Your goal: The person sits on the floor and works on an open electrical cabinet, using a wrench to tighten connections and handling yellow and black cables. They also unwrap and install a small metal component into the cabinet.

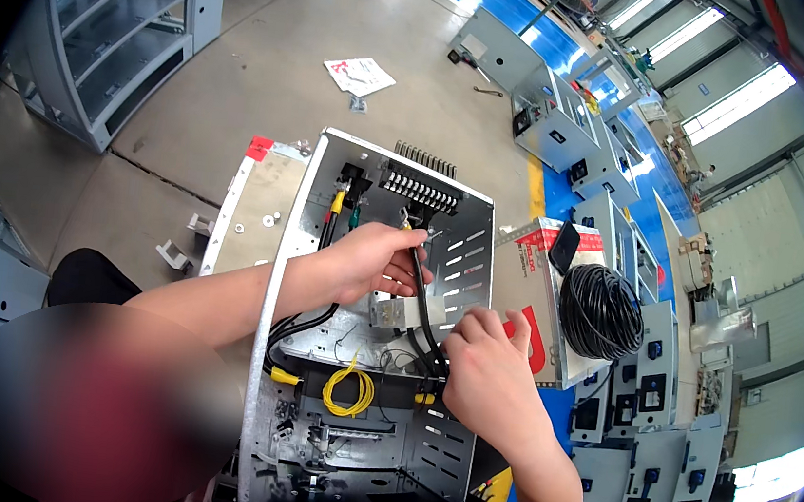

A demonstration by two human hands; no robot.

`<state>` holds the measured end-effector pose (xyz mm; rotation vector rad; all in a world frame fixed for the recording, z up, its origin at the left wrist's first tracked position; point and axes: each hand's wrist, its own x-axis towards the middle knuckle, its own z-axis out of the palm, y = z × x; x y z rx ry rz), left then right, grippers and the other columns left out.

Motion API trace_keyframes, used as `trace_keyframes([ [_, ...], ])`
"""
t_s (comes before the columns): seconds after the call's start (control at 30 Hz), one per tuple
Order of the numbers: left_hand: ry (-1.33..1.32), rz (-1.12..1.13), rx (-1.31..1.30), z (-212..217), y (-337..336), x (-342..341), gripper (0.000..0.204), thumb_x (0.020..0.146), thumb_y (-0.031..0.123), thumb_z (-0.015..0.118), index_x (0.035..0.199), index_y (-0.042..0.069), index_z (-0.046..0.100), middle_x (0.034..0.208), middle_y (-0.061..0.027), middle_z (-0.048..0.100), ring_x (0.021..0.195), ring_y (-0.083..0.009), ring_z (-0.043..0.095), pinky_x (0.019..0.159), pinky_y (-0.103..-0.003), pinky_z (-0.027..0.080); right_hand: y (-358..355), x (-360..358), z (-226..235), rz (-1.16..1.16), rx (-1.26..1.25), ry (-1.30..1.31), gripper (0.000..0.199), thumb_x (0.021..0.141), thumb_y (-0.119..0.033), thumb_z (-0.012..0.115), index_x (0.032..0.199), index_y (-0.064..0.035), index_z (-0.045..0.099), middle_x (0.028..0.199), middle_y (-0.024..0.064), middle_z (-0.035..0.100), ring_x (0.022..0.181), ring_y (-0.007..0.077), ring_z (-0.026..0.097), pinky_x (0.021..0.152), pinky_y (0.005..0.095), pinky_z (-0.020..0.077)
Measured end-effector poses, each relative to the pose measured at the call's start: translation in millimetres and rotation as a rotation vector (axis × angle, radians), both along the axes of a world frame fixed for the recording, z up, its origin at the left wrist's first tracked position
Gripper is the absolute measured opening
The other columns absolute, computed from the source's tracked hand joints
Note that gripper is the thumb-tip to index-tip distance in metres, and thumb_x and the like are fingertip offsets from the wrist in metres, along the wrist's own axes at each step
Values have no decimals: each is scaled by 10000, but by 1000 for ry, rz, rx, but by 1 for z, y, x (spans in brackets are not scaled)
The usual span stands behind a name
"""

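Note:
An open grey metal drawer cabinet (281, 268) stands in front of me, with wiring inside. My left hand (369, 262) reaches in over its left wall, thumb and fingers closed on a black cable (426, 310) near its upper end. Lower on the same run, my right hand (496, 364) is curled at the right wall, gripping the black cables; its fingertips are partly hidden. Above the hands sits a black terminal block (420, 190). A yellow-ended cable (337, 202) hangs at the upper left. A coil of yellow wire (348, 388) lies below the left hand.
To the right, a cardboard box (523, 269) bears a large coil of black cable (601, 311) and a dark phone (565, 247). Grey cabinets (558, 120) line the right side. A tall grey frame (121, 35) stands far left. A white bag (360, 75) lies on the floor.

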<state>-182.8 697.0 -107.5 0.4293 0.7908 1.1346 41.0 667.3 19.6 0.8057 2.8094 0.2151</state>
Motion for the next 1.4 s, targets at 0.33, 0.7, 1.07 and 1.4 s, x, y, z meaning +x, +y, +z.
trace_keyframes([
  [0.33, 233, 138, 464, 18, -14, 4, 68, 1022, 60, 629, 1060, 10, 602, 898, -121, 753, 735, -125, 682, 654, -257, 548, 19, -6, -3, -95, -231, -54, 198, 806, 14, 606, 938, -35, 745, 1067, 56, 686, 1251, 263, 556, 1177, 629, 267],
  [0.7, 56, 227, 554, 14, -24, -5, 63, 980, 2, 647, 1026, 14, 606, 885, -127, 740, 817, -176, 731, 677, -287, 566, 6, -46, 0, -290, -280, 9, 247, 920, -146, 571, 839, -22, 769, 790, 139, 692, 1030, 313, 653, 1190, 652, 239],
  [1.07, 58, 234, 476, 7, -16, -2, 40, 1020, 45, 615, 1023, 7, 626, 836, -97, 736, 719, -117, 686, 615, -252, 523, 2, -50, -22, -175, -151, 85, 320, 1020, -210, 602, 788, -24, 719, 672, 137, 624, 811, 320, 668, 1123, 725, 266],
  [1.4, 10, 233, 330, 7, -14, 0, 99, 1058, 77, 552, 1067, 7, 621, 807, -84, 698, 684, -125, 620, 617, -267, 466, 1, -60, -23, -150, -57, 11, 319, 994, -210, 605, 755, -26, 709, 670, 135, 641, 775, 321, 681, 1107, 634, 316],
])
